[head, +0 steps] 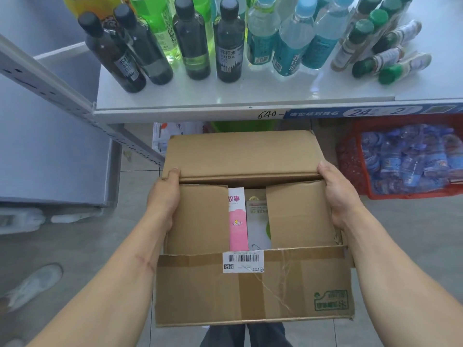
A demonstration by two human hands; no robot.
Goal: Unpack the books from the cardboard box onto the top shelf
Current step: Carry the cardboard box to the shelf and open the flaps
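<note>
I hold a brown cardboard box (253, 289) in front of me, below the white shelf (225, 96). My left hand (164, 196) grips its left side, thumb on the far flap's corner. My right hand (337, 194) grips the right side the same way. The far and near flaps hang outward; two inner flaps lie half shut. Between them shows a pink and white book (237, 219) and a white book with green print (258, 221). The rest of the box's contents is hidden.
Several dark, green and blue bottles (229, 43) stand on the white shelf, some lying at the right. A red crate (350, 161) of blue packets sits low on the right. A grey upright (62, 91) runs at the left. A shoe (32, 286) rests on the floor.
</note>
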